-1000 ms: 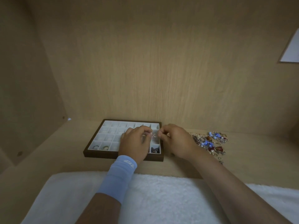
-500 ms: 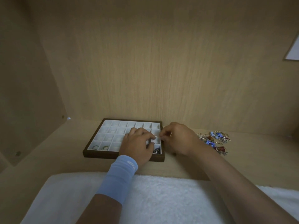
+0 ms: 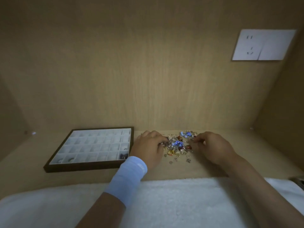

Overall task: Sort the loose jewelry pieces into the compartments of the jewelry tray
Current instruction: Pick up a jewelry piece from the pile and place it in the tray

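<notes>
Entry: pile (image 3: 178, 144) of loose jewelry, just right of the tray (image 3: 88, 167), a tangled heap with no clear long axis.

Left hand (image 3: 148, 148): between tray and pile, fingers curled into the pile's tray-side edge.

Right hand (image 3: 212, 147): on the pile's side away from the tray, fingertips drawn close at its edge.

I cannot tell whether either hand holds a piece.

Tray: mostly bare, few compartments filled.

I judge the left hand nearer the tray, so better placed to carry.
</notes>
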The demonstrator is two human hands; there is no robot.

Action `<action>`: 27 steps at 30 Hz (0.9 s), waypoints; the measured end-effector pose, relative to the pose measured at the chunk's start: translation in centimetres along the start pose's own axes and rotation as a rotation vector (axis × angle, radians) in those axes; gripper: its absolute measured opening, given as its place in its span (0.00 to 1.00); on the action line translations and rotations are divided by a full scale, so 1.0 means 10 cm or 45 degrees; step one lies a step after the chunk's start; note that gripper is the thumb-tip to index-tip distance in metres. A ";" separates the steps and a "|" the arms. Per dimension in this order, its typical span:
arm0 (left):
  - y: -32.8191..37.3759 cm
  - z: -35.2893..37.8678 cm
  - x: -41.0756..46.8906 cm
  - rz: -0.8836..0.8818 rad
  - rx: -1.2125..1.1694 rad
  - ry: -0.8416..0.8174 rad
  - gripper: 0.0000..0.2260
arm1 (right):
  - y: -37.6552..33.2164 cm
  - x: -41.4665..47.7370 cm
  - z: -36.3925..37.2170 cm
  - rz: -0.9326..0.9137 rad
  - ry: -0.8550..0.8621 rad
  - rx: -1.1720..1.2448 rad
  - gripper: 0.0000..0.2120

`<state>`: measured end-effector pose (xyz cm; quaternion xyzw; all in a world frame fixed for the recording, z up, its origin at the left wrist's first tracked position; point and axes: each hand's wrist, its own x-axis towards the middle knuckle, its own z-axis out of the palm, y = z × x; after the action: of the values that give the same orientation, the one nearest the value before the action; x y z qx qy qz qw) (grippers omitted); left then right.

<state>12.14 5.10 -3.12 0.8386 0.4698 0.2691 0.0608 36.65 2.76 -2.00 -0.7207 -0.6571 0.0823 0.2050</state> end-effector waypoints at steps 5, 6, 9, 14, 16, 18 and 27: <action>0.42 0.35 0.27 0.120 0.081 -0.212 0.17 | 0.22 -0.02 0.13 -0.019 0.019 -0.001 0.12; 0.45 0.42 0.29 0.131 0.109 -0.253 0.18 | 0.24 -0.01 0.14 -0.043 0.031 0.002 0.12; 0.44 0.55 0.29 0.109 0.147 -0.292 0.19 | 0.25 0.02 0.18 -0.117 0.053 -0.006 0.12; 0.36 0.56 0.31 0.045 0.035 -0.166 0.13 | 0.26 0.11 0.21 -0.176 0.027 -0.037 0.11; 0.37 0.55 0.33 0.006 0.000 -0.118 0.10 | 0.26 0.11 0.20 -0.184 0.009 -0.046 0.10; 0.40 0.56 0.37 -0.027 0.024 -0.076 0.09 | 0.25 0.11 0.19 -0.203 0.011 -0.081 0.10; 0.57 0.64 0.49 -0.089 -0.025 -0.025 0.08 | 0.28 0.12 0.25 -0.078 0.068 0.194 0.03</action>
<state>21.77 6.93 -4.61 0.8237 0.4955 0.2631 0.0828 38.42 4.25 -5.23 -0.6845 -0.6650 0.1067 0.2790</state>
